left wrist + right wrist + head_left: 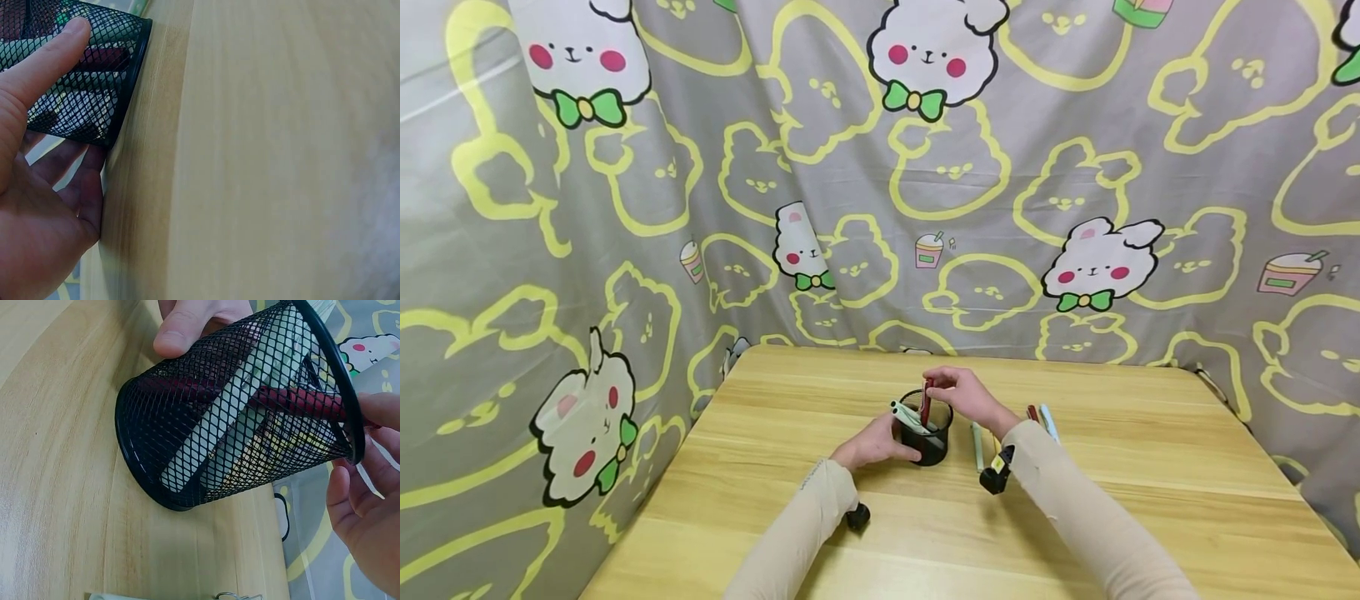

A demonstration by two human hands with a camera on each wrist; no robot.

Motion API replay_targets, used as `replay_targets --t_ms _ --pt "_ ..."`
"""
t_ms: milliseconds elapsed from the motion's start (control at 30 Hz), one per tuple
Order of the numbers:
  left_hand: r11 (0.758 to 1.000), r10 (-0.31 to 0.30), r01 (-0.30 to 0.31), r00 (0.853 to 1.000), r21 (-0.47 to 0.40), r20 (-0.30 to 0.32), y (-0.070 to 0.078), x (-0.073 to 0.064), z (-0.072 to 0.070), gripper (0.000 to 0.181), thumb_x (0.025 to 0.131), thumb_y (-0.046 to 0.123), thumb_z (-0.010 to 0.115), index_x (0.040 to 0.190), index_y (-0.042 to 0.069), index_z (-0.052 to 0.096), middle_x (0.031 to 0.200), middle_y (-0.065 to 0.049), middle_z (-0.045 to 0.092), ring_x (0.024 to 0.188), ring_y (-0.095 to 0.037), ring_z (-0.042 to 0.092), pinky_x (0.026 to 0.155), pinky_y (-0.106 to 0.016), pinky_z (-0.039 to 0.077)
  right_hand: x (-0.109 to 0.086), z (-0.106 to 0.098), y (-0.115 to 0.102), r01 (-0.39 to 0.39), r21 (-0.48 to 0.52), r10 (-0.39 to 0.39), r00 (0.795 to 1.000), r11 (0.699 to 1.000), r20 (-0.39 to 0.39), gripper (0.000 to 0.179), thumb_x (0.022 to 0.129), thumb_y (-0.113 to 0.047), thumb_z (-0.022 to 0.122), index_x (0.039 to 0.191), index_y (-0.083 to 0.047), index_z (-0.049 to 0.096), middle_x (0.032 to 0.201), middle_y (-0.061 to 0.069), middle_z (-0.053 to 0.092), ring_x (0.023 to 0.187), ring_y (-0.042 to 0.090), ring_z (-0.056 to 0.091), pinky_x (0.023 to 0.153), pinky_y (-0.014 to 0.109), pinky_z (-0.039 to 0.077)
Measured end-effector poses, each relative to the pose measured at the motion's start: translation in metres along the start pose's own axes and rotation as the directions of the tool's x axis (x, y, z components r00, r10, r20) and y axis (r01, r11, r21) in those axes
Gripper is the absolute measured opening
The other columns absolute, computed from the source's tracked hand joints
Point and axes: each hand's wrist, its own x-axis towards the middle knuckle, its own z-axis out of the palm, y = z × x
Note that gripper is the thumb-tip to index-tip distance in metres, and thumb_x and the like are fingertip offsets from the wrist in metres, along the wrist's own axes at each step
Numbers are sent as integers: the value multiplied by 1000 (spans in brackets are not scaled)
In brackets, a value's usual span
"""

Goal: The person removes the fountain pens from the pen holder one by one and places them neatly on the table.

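A black mesh pen holder [934, 451] stands on the table with several pale green pens [906, 414] leaning in it. My left hand [874, 442] holds its side, the thumb on the near wall and the other fingers behind, as the left wrist view shows. Between the thumb and fingers of my right hand [964, 395] is the top of a dark red pen [926, 405], pinched at the rim. Through the mesh in the right wrist view, the lower part of this red pen [294, 403] is inside the holder.
Right of the holder lie a pale green pen [977, 447], a dark red item [1032, 412] and a light blue item [1049, 424], partly hidden by the right arm. A patterned curtain [985, 192] hangs behind the wooden table [1150, 467].
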Motion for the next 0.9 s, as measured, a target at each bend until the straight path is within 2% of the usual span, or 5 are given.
replay_targets --t_ms 200,333,433,600,900 --pt "1000 -5 5 1000 -13 -1 0 1 1 64 71 3 82 127 12 51 122 4 57 117 -14 47 102 -32 33 -7 -4 -17 -11 2 11 1000 1000 13 27 89 -6 65 114 3 64 96 13 67 96 29 59 79 40 48" --pt "1000 -6 6 1000 -19 -10 -1 1 1 66 71 3 82 128 9 50 122 1 57 117 -15 48 102 -33 33 -6 -8 -19 -39 7 40 999 999 -4 26 89 -9 66 113 1 64 96 11 67 95 26 60 80 39 49" --pt "999 8 -8 1000 -37 -9 -2 2 1 72 70 2 82 133 5 46 124 -2 56 117 -16 48 102 -33 34 -1 -13 -5 -45 70 48 998 997 -44 28 90 -11 66 115 0 63 98 10 67 93 21 61 82 40 49" --pt "999 25 -25 1000 -46 2 -3 3 1 80 70 1 82 138 1 40 126 -2 56 117 -16 49 101 -32 35 -2 -30 -10 -16 221 39 994 975 -101 32 91 -4 62 120 9 57 100 17 64 86 20 64 82 41 52" --pt "1000 2 -2 1000 -27 2 -3 1 1 78 71 2 82 138 4 41 125 -2 56 118 -17 48 101 -34 35 -10 -56 -22 46 350 25 980 936 -198 32 89 -1 63 118 11 56 97 14 63 82 13 65 81 36 52"
